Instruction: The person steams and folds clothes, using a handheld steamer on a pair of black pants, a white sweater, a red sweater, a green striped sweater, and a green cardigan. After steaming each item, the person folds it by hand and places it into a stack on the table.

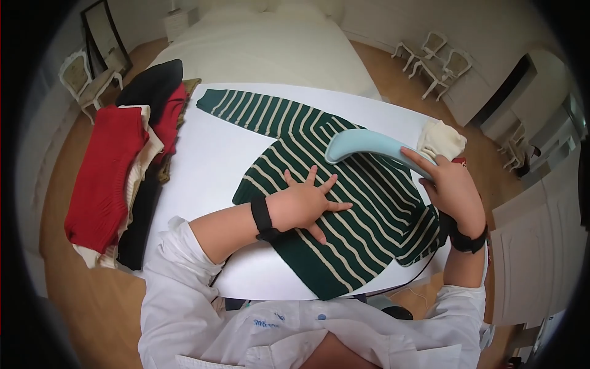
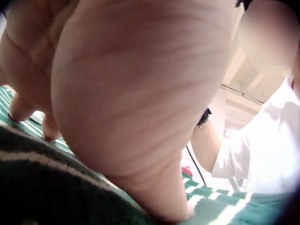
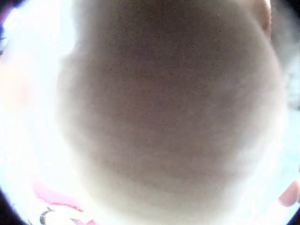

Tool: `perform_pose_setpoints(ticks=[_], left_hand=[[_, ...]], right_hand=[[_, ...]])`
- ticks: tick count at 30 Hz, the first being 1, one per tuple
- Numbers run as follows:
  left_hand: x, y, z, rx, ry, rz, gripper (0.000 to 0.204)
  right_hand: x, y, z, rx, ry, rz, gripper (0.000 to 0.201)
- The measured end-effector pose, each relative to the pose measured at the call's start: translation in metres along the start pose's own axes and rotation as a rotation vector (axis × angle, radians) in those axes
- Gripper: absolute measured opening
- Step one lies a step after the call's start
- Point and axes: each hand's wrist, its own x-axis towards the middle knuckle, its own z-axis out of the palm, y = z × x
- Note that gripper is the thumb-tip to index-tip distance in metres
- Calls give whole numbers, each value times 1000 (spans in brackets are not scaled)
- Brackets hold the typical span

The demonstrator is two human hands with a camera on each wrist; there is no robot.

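A green sweater with cream stripes lies on the white table, one sleeve stretched to the upper left. My left hand rests on it with fingers spread; the left wrist view shows the palm close up, fingertips on the knit. At the right, my right hand grips the handle of a light blue curved device, whose wide end is over the sweater's upper part. Whether that end touches the knit, I cannot tell. In the right wrist view the hand fills most of the picture and hides the device.
Folded clothes, with a red knit on top, are stacked at the table's left edge. A crumpled cream cloth sits at the right, behind my right hand. A dark cord runs near the front right edge. Beyond the table stands a bed.
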Motion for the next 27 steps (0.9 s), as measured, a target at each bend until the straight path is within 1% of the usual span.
perform_pose_setpoints(ticks=[1,2,4,6,10,15,16,19,23,25,26,27], left_hand=[[1,-2,2,8,11,8,107],[1,-2,4,7,20,1,107],[2,-1,3,6,11,1,108],[-1,2,0,20,17,-23,109],[-2,-1,2,11,39,-6,110],[-2,1,2,41,45,-8,111],[-2,1,2,44,47,-19,111],[-4,1,1,45,58,-4,113],[-4,-2,2,49,67,-12,116],[-2,-4,6,31,115,2,118],[-2,-4,6,25,109,2,118],[-3,-3,5,29,101,-6,118]], right_hand=[[16,-6,2,0,-47,19,79],[31,-9,7,-5,-42,12,79],[58,-11,16,100,10,-114,79],[77,-17,12,88,8,-135,79],[112,-41,13,119,25,-231,80],[164,-74,35,220,43,-354,83],[174,-82,39,222,50,-361,83],[194,-105,51,276,27,-308,82],[196,-105,62,307,53,-282,84],[194,-85,63,317,8,-299,93],[193,-72,65,323,2,-300,93],[193,-56,66,382,27,-244,96]])
